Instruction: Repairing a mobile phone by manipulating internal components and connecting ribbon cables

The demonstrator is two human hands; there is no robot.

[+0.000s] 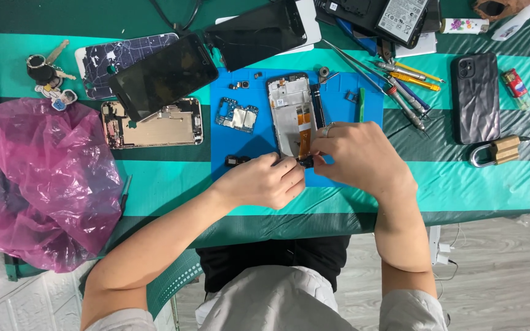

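An opened phone frame (289, 104) with an orange flex cable lies upright on a blue work mat (234, 141). My left hand (265, 181) rests on the mat at the frame's lower end, fingers curled, pinching a small black part (306, 160). My right hand (357, 153), with a ring on one finger, meets it from the right and pinches the same small part at the frame's bottom edge. A blue circuit board (237, 115) lies on the mat left of the frame.
Pink plastic bag (38, 178) at the left. Bare phone chassis (154, 125), black screen (164, 75) and patterned back cover (108, 58) upper left. Screwdrivers and tweezers (400, 86) right of the mat, then a black phone (477, 98), padlock (498, 151), lighter (516, 89). Keys (47, 73) far left.
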